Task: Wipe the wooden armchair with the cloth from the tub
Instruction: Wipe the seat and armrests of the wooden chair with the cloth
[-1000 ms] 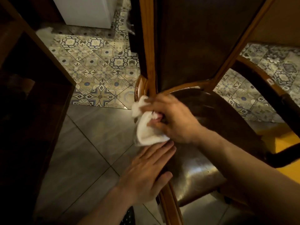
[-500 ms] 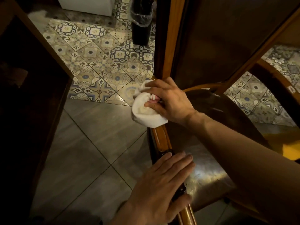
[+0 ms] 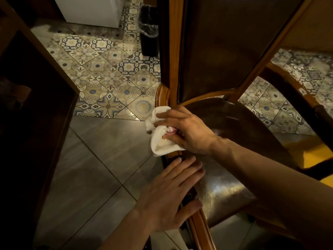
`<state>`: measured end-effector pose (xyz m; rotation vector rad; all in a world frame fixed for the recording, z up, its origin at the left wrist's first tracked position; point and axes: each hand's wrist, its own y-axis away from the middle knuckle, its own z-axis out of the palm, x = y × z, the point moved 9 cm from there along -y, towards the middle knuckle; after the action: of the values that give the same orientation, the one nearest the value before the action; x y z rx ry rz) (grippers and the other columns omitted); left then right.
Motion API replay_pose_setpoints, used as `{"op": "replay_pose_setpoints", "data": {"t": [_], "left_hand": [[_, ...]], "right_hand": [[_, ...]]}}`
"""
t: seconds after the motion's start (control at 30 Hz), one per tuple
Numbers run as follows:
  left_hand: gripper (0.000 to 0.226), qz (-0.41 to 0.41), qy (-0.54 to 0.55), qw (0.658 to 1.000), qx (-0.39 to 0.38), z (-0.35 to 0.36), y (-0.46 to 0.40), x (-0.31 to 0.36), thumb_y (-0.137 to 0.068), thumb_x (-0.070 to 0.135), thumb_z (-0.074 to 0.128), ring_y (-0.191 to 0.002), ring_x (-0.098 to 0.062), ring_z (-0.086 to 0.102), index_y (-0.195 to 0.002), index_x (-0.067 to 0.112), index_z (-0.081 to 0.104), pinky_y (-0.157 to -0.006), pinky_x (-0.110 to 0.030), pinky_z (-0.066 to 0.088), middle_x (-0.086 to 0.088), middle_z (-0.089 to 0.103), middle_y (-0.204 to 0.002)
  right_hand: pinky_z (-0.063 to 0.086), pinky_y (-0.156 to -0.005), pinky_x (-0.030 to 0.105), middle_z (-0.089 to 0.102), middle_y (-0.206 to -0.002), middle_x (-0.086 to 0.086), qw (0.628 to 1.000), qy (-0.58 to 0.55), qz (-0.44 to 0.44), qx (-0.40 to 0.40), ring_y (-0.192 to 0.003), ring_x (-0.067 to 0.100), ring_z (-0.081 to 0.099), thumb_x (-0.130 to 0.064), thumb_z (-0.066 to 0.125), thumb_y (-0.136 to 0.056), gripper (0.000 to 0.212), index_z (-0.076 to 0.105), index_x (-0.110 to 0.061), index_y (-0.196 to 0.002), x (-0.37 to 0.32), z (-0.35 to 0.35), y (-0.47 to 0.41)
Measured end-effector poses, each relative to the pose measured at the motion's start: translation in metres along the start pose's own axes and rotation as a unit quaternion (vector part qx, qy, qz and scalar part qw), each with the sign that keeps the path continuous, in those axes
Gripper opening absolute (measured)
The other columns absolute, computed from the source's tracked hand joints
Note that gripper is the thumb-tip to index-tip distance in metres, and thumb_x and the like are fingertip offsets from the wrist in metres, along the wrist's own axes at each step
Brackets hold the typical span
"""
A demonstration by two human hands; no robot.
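Right hand: my right hand (image 3: 187,130) is clamped around the bunched white cloth (image 3: 160,139), pressing it onto the wooden rail of the armchair (image 3: 173,51) where the left arm meets the backrest post.
Left hand: my left hand (image 3: 169,197) lies flat and spread on the same rail, just below the cloth; the fingers are apart and holding nothing, only steadying the chair.
Cloth: it bulges out past the rail on the floor side, touching the wood just under the curled end of the arm (image 3: 162,96).
Chair: the backrest rises in front of me, the dark seat (image 3: 225,188) shines to the right, and the far arm (image 3: 295,91) curves away on the right.
Progress: I judge the wiping is under way on the left arm. The seat looks glossy, but I cannot tell whether it has been wiped. The backrest, the far arm and the legs seem left to do. The tub is not in view.
Change: compared with half a second ago, the cloth sits at much the same spot on the rail, while my left hand has slid up the rail toward it, so the two hands are now nearly touching.
Surroundings: patterned tiles (image 3: 108,78) and a black bin (image 3: 149,31) lie beyond the chair.
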<state>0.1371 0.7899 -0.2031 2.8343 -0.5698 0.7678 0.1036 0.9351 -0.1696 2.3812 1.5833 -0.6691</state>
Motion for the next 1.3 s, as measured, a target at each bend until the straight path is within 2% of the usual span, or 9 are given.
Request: {"op": "replay_pose_setpoints", "data": {"t": [0.23, 0.47, 0.57, 0.63, 0.7, 0.77, 0.97, 1.13, 1.3], "left_hand": [[0.073, -0.016, -0.001, 1.000, 0.009, -0.003, 0.006, 0.004, -0.102, 0.067, 0.024, -0.155, -0.005, -0.011, -0.162, 0.026, 0.016, -0.124, -0.028, -0.010, 0.010, 0.005, -0.171], [0.075, -0.043, 0.039, 0.998, -0.014, -0.001, 0.018, 0.005, -0.098, 0.075, 0.021, -0.152, 0.005, -0.015, -0.161, 0.037, 0.008, -0.120, -0.026, -0.005, 0.022, -0.003, -0.168], [0.061, -0.066, 0.043, 0.996, 0.028, -0.018, 0.023, 0.006, -0.099, 0.070, 0.030, -0.147, 0.009, 0.017, -0.154, 0.043, 0.028, -0.116, -0.018, 0.019, 0.027, 0.026, -0.161], [0.037, -0.062, 0.025, 0.991, 0.113, -0.044, 0.028, 0.013, -0.101, 0.058, 0.043, -0.118, 0.001, 0.053, -0.133, 0.041, 0.051, -0.091, -0.020, 0.050, 0.023, 0.053, -0.130], [0.022, -0.071, -0.003, 0.977, 0.201, -0.073, 0.032, 0.012, -0.097, 0.051, 0.054, -0.096, -0.005, 0.056, -0.115, 0.038, 0.056, -0.075, -0.023, 0.050, 0.019, 0.053, -0.109], [0.032, -0.120, -0.025, 0.964, 0.234, -0.096, 0.030, -0.004, -0.089, 0.056, 0.059, -0.099, -0.007, 0.051, -0.116, 0.039, 0.053, -0.081, -0.021, 0.039, 0.018, 0.050, -0.111], [0.110, -0.176, 0.013, 0.983, 0.058, -0.091, 0.004, -0.039, -0.071, 0.076, 0.065, -0.145, -0.004, 0.029, -0.158, 0.043, 0.007, -0.113, -0.024, 0.028, 0.022, 0.025, -0.161], [0.079, -0.152, 0.019, 0.986, 0.058, -0.114, -0.020, -0.014, -0.084, 0.040, 0.070, -0.124, -0.009, 0.055, -0.144, 0.056, 0.021, -0.100, -0.026, 0.045, 0.026, 0.051, -0.142], [0.067, -0.101, -0.056, 0.992, 0.042, -0.158, -0.064, 0.035, -0.085, 0.033, 0.069, -0.125, -0.005, 0.052, -0.139, 0.049, 0.032, -0.103, -0.022, 0.037, 0.024, 0.053, -0.133]], "right_hand": [[0.041, -0.101, 0.031, 0.054, -0.145, -0.006, 0.999, -0.017, 0.023, -0.023, -0.127, 0.019, 0.046, -0.030, 0.072, -0.090, 0.045, 0.063, -0.027, -0.134, -0.001, -0.002, 0.031], [0.042, -0.108, 0.043, 0.044, -0.154, -0.008, 0.996, -0.016, 0.059, -0.063, -0.135, 0.021, 0.042, -0.040, 0.069, -0.092, 0.054, 0.053, -0.032, -0.143, -0.009, -0.002, 0.048], [0.037, -0.112, 0.040, 0.035, -0.160, -0.008, 0.991, -0.010, 0.075, -0.112, -0.139, 0.023, 0.038, -0.041, 0.073, -0.088, 0.068, 0.044, -0.036, -0.148, -0.011, 0.006, 0.050], [0.034, -0.113, 0.041, 0.033, -0.161, -0.007, 0.989, -0.009, 0.094, -0.111, -0.140, 0.025, 0.036, -0.033, 0.076, -0.087, 0.070, 0.043, -0.036, -0.149, -0.012, 0.004, 0.051], [0.033, -0.114, 0.040, 0.034, -0.160, -0.005, 0.988, -0.014, 0.118, -0.101, -0.139, 0.026, 0.036, -0.026, 0.075, -0.088, 0.069, 0.044, -0.036, -0.148, -0.016, 0.003, 0.051], [0.035, -0.110, 0.039, 0.037, -0.157, -0.004, 0.985, -0.022, 0.144, -0.091, -0.133, 0.025, 0.040, -0.023, 0.072, -0.088, 0.068, 0.043, -0.035, -0.148, -0.023, 0.000, 0.053], [0.047, -0.093, 0.038, 0.051, -0.123, -0.004, 0.977, -0.070, 0.198, -0.019, -0.107, 0.018, 0.052, -0.024, 0.081, -0.077, 0.064, 0.045, -0.027, -0.130, -0.044, -0.027, 0.075], [0.049, -0.082, 0.037, 0.048, -0.116, -0.006, 0.971, -0.084, 0.221, 0.048, -0.100, 0.019, 0.057, -0.033, 0.076, -0.078, 0.049, 0.048, -0.027, -0.118, -0.051, -0.076, 0.107], [0.048, -0.075, 0.034, 0.048, -0.115, -0.010, 0.959, -0.047, 0.261, 0.101, -0.101, 0.016, 0.057, -0.052, 0.069, -0.077, 0.051, 0.048, -0.032, -0.118, -0.051, -0.144, 0.132]]}}
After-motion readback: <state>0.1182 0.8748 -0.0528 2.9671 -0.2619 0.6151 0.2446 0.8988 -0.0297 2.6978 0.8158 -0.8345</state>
